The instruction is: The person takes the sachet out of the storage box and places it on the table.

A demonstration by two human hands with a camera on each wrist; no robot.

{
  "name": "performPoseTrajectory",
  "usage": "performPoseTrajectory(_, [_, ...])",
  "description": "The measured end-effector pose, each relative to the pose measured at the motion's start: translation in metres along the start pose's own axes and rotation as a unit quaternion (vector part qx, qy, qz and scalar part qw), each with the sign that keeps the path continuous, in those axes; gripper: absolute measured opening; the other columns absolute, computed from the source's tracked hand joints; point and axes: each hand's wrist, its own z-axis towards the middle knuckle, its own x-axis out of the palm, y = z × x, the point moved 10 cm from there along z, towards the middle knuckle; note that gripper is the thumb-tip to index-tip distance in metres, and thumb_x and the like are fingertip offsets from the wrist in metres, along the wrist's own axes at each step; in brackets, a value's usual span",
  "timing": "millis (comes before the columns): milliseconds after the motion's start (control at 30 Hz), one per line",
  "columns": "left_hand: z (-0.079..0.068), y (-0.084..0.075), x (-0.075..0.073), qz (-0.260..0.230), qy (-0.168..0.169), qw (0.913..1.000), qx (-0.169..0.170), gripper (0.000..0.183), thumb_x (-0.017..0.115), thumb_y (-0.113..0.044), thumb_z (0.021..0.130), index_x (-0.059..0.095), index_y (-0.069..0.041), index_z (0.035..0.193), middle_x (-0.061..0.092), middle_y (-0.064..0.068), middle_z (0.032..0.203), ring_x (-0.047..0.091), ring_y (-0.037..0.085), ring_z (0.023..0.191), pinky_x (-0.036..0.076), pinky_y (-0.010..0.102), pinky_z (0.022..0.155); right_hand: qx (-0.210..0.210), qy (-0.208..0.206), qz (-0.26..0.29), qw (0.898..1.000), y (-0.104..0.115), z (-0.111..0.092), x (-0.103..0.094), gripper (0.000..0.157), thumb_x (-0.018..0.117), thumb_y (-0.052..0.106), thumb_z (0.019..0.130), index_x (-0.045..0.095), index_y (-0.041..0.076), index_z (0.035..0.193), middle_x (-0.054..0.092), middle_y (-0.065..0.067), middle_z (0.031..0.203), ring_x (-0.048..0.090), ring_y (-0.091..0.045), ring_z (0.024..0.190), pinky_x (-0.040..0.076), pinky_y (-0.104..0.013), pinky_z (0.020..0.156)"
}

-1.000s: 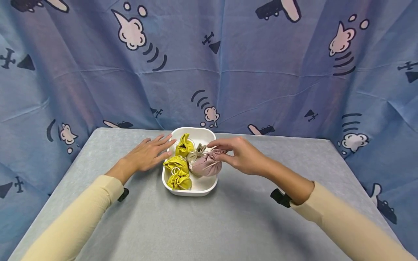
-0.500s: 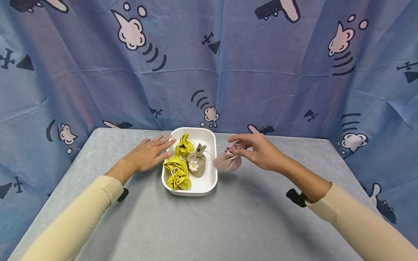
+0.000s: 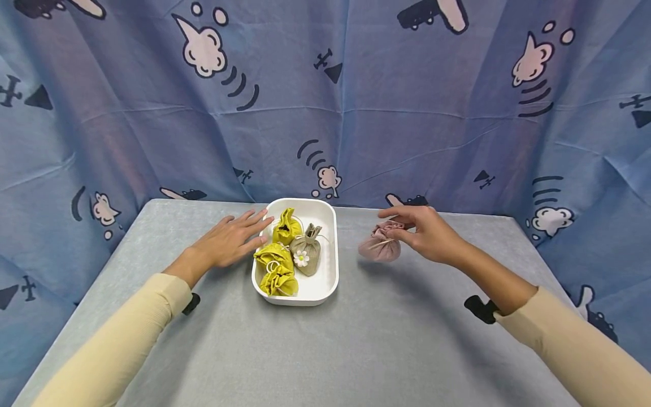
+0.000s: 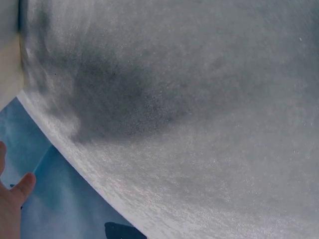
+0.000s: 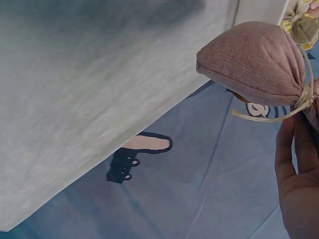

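Right hand (image 3: 426,233), nearer: fingers pinching pink pouch (image 3: 380,250) at top, long axis slanting down-left from them; left hand (image 3: 230,242) farther, fingers extended, holding nothing

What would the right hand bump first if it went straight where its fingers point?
Beyond the pink cloth pouch it holds, probably the rounded white tray, though the right hand might pass above, its height being unclear.
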Motion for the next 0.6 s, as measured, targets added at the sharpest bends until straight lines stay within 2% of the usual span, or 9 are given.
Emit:
performPoseTrajectory(200, [0.0,0.001,-0.001,-0.001,-0.005,1.0,-0.002,0.058,0.025,-0.056,0.096,0.022,-0.029,0.148,0.015,-0.002,0.154,0.017,0.03,0.139,0.02,0.058,0.104,0.027,0.002,-0.004,1.0,-0.017,-0.007,0.001,0.035,0.067,0.006,0.084,0.062,0.011,0.118,0.065,-0.004,0.112,0.065,-0.018,0.094,0.052,-0.034,0.076])
performPoseTrajectory(600, [0.0,0.001,0.0,0.001,-0.005,1.0,-0.002,0.058,0.025,-0.056,0.096,0.021,-0.029,0.148,0.014,-0.002,0.154,0.017,0.029,0.139,0.02,0.058,0.104,0.046,-0.007,-0.013,0.999,-0.042,-0.017,-0.003,0.035,0.067,0.005,0.084,0.062,0.01,0.118,0.065,-0.008,0.111,0.065,-0.021,0.093,0.052,-0.032,0.072])
